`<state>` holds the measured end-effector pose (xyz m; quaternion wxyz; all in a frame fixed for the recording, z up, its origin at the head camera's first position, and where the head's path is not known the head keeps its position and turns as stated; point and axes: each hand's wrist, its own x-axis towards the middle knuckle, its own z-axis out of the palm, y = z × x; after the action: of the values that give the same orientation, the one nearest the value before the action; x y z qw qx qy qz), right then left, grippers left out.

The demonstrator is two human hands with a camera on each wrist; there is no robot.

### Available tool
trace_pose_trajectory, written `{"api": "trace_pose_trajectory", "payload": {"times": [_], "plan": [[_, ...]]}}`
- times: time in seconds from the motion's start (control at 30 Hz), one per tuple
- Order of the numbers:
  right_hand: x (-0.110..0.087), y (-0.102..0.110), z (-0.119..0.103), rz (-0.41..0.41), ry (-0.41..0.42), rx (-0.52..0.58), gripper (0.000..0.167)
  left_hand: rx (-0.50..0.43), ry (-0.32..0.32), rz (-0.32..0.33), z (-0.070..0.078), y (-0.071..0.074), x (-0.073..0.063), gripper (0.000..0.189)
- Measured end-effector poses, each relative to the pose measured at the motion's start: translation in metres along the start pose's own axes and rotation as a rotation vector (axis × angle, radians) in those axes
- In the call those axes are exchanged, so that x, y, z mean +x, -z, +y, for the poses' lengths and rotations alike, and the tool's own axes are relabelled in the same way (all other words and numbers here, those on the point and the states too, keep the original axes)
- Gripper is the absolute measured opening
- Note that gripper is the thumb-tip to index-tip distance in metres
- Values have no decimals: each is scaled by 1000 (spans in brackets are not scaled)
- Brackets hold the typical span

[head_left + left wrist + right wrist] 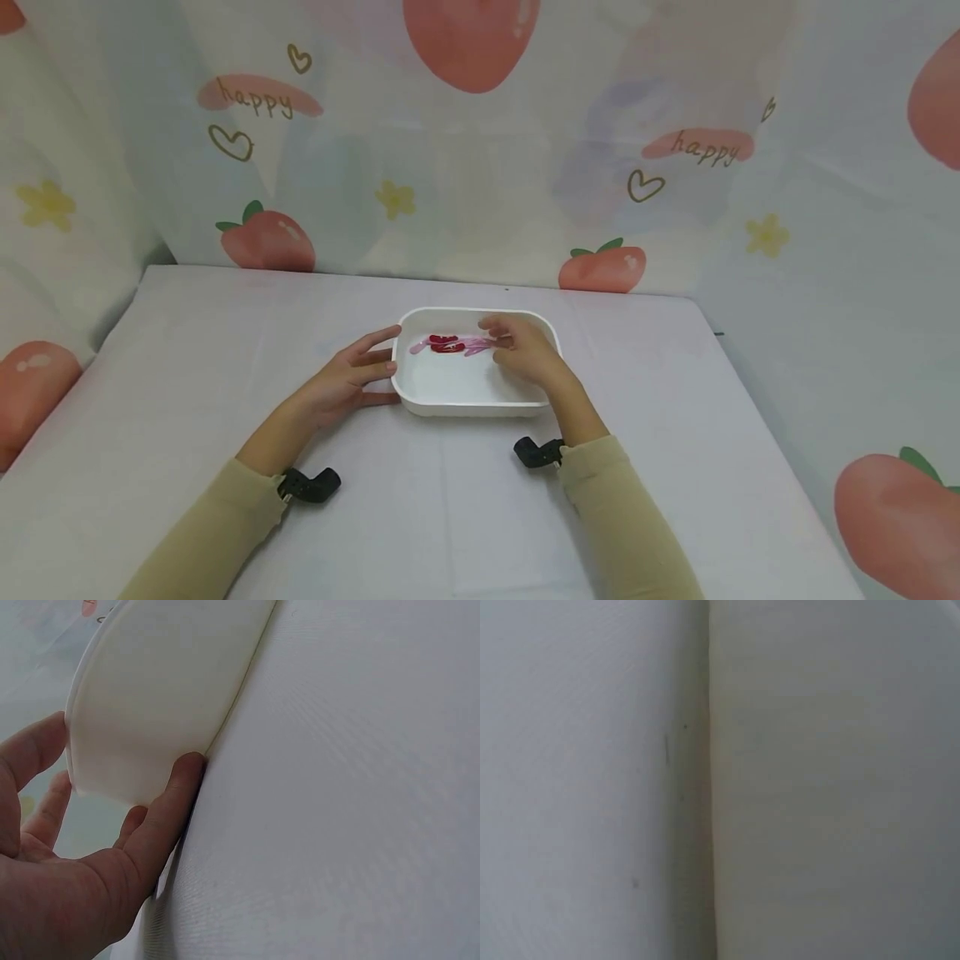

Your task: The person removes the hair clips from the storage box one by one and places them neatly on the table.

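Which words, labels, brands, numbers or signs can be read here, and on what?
"happy": left-side pink patch on the backdrop.
"happy": right-side pink patch on the backdrop.
Heart outlines: drawings, no text.
Red pieces: any markings too small to read.
White tray: nothing readable.

Pale cloth (480, 192) printed with red fruit (267, 242), yellow flowers (395, 199) and gold hearts (231, 143) hangs beyond the far, left and right edges of the white-covered table (315, 312).
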<state>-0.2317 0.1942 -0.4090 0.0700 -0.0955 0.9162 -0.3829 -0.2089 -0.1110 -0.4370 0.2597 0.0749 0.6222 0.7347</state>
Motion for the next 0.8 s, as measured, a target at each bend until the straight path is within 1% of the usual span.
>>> {"api": "trace_pose_trajectory", "payload": {"times": [0.07, 0.27, 0.43, 0.6, 0.7, 0.8], "plan": [[-1, -1, 0, 4, -23, -52, 47, -3, 2, -4, 0, 0, 0, 63], [-2, -5, -1, 18, -37, -197, 48, -2, 0, -1, -2, 0, 1, 64], [-5, -9, -5, 26, -51, -296, 40, 2, 3, -2, -1, 0, 0, 64], [-6, -10, -8, 42, -49, -351, 35, 4, 3, -2, 0, 0, 0, 63], [-5, -10, -8, 57, -33, -370, 36, 0, 1, -7, 0, 0, -1, 63], [-4, -8, -8, 71, -6, -361, 38, -6, 1, -7, 0, 0, -1, 63]]}}
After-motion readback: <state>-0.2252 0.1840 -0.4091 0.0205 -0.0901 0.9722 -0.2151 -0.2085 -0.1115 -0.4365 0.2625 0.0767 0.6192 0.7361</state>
